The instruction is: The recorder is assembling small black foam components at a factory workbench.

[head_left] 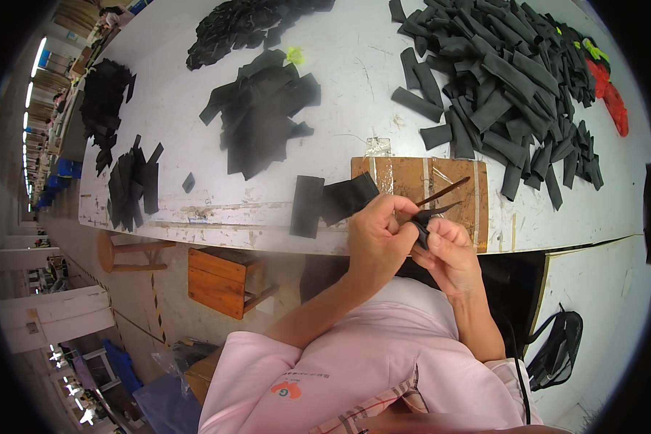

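Note:
Close in front of me, my left hand (383, 235) and my right hand (448, 253) meet at the front edge of the table. Both are closed on a small piece of black fabric (422, 233), bunched between the fingertips. A slim dark pointed strip (445, 191) sticks out past my left fingertips over a brown board (459, 170); whether it is a tool blade is unclear. Below it, a second dark pointed end (445, 210) juts from the fabric. Beside my left hand lie flat black fabric pieces (349, 197), partly over the board, and a black rectangle (307, 206).
Rolled dark fabric tubes (492, 94) are heaped at the right of the white table (354, 87), with a red cloth (613, 101) beyond. Black fabric piles (257, 116) lie left and far. Wooden stools (217, 281) stand left, a black bag (557, 349) lower right.

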`<action>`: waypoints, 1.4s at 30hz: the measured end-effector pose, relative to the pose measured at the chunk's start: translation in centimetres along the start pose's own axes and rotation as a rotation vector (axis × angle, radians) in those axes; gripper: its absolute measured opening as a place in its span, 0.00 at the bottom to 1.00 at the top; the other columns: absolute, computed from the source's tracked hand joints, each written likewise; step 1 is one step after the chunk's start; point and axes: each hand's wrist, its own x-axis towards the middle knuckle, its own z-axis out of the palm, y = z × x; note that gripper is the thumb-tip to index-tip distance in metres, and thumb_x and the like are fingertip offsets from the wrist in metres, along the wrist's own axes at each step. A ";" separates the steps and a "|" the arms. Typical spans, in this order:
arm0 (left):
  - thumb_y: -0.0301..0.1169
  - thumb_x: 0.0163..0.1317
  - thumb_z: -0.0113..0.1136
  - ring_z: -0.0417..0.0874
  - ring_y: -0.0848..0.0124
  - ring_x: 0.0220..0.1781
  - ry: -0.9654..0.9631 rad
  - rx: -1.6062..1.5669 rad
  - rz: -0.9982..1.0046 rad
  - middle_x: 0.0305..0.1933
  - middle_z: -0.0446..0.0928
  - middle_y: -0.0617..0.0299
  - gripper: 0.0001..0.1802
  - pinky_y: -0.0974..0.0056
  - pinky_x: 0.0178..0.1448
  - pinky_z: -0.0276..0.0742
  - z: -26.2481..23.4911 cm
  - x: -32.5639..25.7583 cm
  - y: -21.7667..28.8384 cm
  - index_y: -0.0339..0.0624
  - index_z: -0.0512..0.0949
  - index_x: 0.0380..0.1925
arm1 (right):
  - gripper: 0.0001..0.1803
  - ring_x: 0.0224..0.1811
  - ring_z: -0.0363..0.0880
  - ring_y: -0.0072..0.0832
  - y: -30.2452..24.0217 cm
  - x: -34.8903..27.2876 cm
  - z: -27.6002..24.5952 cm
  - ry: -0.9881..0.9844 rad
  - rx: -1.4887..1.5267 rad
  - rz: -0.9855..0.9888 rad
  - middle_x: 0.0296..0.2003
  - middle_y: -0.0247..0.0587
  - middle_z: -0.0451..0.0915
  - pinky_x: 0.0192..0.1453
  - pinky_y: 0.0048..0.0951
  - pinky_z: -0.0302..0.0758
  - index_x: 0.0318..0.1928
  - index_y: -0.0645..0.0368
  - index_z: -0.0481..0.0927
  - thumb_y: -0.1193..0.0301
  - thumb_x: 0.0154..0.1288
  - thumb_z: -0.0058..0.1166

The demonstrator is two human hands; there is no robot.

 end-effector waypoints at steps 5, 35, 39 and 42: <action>0.12 0.45 0.49 0.76 0.79 0.30 0.124 -0.227 0.072 0.30 0.75 0.58 0.12 0.79 0.33 0.70 0.5 -0.1 -0.6 0.34 0.70 0.32 | 0.08 0.20 0.61 0.15 -0.5 0.3 -0.7 0.057 -0.323 -0.072 0.21 0.27 0.67 0.25 0.14 0.60 0.27 0.60 0.71 0.69 0.57 0.52; 0.24 0.61 0.36 0.55 0.86 0.06 -0.471 -1.447 -0.492 0.28 0.75 0.58 0.14 0.79 0.09 0.49 0.0 4.6 -0.9 0.36 0.67 0.45 | 0.13 0.18 0.56 0.11 -4.8 3.9 -2.2 -0.020 -0.533 0.074 0.17 0.26 0.64 0.19 0.13 0.53 0.25 0.60 0.71 0.63 0.58 0.50; 0.23 0.60 0.38 0.54 0.86 0.06 -0.494 -1.296 -0.312 0.31 0.75 0.58 0.15 0.79 0.10 0.48 0.1 4.7 -0.5 0.32 0.65 0.48 | 0.14 0.18 0.55 0.12 -5.1 4.3 -1.8 -0.062 -0.559 -0.010 0.16 0.25 0.63 0.20 0.14 0.54 0.25 0.59 0.71 0.62 0.58 0.51; 0.23 0.58 0.41 0.55 0.85 0.06 -0.578 -1.276 -0.241 0.33 0.74 0.57 0.18 0.79 0.10 0.49 -0.2 4.3 1.7 0.32 0.62 0.50 | 0.14 0.18 0.56 0.13 -7.0 4.3 1.2 -0.147 -0.720 -0.093 0.17 0.25 0.64 0.22 0.15 0.55 0.24 0.59 0.71 0.61 0.58 0.51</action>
